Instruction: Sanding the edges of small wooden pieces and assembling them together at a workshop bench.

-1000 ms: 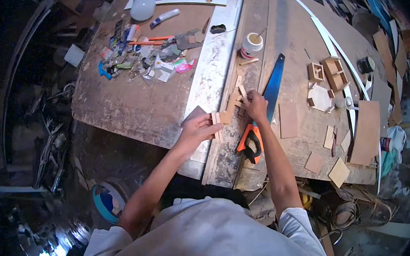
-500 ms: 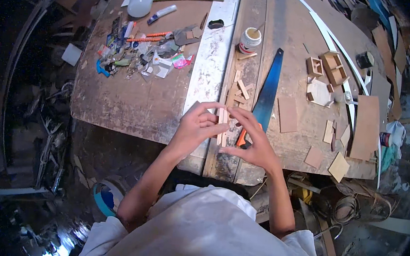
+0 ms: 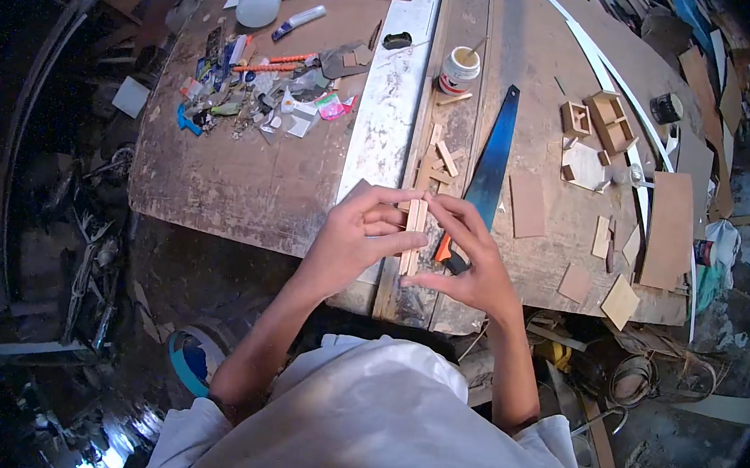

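Observation:
Above the table's front edge, my left hand (image 3: 348, 239) pinches a small bundle of pale wooden strips (image 3: 415, 229), its thumb across the near face. My right hand (image 3: 473, 259) spans the same strips, index fingertip at the far end and thumb by the near end. Both hands are closed on the wood; the fingers behind it are partly hidden. Just beyond my right hand lies a handsaw (image 3: 490, 168) with a blue blade and an orange-black handle. Several loose wood offcuts (image 3: 446, 158) lie past my fingertips.
An open white glue jar (image 3: 459, 70) with a stick in it stands farther back. To the right are small wooden boxes (image 3: 610, 123) and thin boards (image 3: 527, 207). A heap of mixed scraps (image 3: 267, 95) covers the back left, near a white round container (image 3: 259, 5).
The wooden strips have shifted slightly right and turned, showing a broader face. Both hands moved a little with them, and my right thumb is now against their near end.

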Available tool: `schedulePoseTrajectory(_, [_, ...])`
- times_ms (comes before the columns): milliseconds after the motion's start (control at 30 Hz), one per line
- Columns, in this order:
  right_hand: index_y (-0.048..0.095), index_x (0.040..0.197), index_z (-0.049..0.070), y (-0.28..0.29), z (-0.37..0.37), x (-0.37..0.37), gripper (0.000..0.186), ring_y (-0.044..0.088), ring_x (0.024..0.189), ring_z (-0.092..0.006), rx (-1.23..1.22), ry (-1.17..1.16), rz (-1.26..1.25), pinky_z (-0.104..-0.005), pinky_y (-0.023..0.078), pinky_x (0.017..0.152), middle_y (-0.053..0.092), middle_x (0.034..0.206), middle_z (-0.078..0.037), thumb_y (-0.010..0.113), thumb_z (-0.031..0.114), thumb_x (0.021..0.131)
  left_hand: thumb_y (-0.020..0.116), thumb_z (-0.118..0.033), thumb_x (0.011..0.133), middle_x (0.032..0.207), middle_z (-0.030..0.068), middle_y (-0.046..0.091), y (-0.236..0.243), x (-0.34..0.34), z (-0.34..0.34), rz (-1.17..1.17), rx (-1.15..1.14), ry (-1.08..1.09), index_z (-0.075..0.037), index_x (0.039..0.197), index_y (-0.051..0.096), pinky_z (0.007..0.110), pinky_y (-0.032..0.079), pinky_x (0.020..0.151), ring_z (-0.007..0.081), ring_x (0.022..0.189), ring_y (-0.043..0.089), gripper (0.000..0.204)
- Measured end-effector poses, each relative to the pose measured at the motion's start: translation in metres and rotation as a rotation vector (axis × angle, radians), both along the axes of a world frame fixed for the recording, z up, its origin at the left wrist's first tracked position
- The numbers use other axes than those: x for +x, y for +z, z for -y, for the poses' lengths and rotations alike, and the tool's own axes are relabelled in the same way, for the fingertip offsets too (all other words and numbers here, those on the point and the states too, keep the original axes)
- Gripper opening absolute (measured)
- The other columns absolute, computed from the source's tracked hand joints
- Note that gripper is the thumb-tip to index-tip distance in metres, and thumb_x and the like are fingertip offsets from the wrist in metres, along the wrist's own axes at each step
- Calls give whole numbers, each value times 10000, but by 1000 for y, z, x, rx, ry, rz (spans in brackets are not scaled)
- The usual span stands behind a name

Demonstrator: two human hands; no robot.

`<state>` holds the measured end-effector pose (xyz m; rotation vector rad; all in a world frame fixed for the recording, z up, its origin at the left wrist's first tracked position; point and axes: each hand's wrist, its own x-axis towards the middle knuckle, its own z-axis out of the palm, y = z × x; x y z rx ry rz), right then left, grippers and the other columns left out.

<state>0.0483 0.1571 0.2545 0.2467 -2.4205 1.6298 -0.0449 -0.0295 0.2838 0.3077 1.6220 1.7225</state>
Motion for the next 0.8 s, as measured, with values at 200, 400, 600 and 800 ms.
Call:
schedulePoseTrajectory(200, [468, 1455, 92, 0, 4, 0, 923, 505, 1259, -304, 38, 52, 47, -411, 413, 1052, 493, 1386, -141, 894, 249, 651, 728, -1, 849, 974, 87, 669, -3, -1, 6, 52, 27, 8, -7, 1283, 546, 266, 527, 818, 135, 927, 662, 471])
schedulePoseTrajectory(400, [463, 1460, 98, -4, 4, 0, 912, 494, 1268, -308, -2, 74, 58, -400, 404, 1065, 461, 1412, -146, 886, 241, 666, 740, -43, 852, 989, 97, 683, -2, 1, 6, 88, 39, 32, -13, 1276, 540, 265, 525, 786, 142, 926, 670, 470])
schedulePoseTrajectory(600, [473, 1450, 82, -14, 4, 2, 953, 487, 1280, -306, 1, 57, 43, -410, 413, 1055, 476, 1396, -144, 911, 235, 618, 744, -67, 853, 963, 77, 689, 0, -1, 5, 123, -23, -2, -39, 1275, 548, 279, 537, 778, 144, 927, 673, 466])
schedulePoseTrajectory(800, [461, 1462, 106, -40, 5, 1, 967, 477, 1292, -303, 48, 52, 117, -409, 412, 1053, 455, 1424, -125, 908, 275, 622, 752, -92, 852, 972, 85, 687, -36, 0, 7, 218, -54, 29, -54, 1266, 562, 266, 546, 734, 131, 908, 674, 457])
